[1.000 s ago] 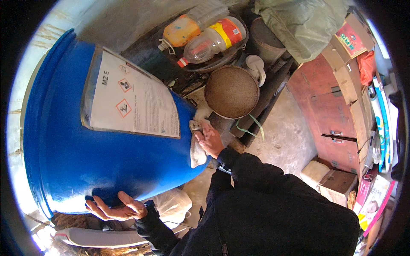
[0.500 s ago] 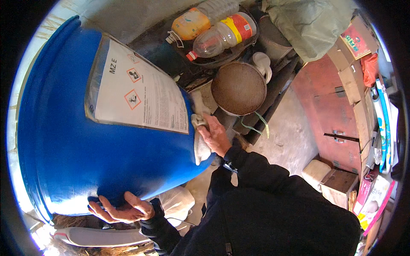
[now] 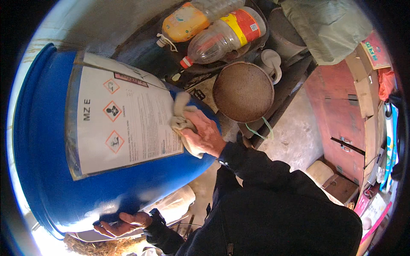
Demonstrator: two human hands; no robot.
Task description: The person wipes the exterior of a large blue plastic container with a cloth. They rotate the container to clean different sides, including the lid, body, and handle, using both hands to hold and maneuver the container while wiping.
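A large blue plastic drum lies tilted on its side across the left half of the view. On its upper side is a white label sheet with red diamond hazard signs under clear film. My right hand is closed on a pale cloth and presses it against the drum at the label's right end. At the drum's lower side, near its rim, my left hand rests its spread fingertips on the blue wall. Part of those fingertips is hidden against the drum.
Behind the drum, two plastic bottles lie in a dark tray. Beside them are a round brown-topped container and a white mug-like piece. A red cabinet and cardboard boxes stand at the right. Straw lies below the drum.
The drum has turned toward me, bringing its label lower and showing more of the label's upper edge. My right hand has moved the cloth left, onto the label's end. My left hand stays at the lower side.
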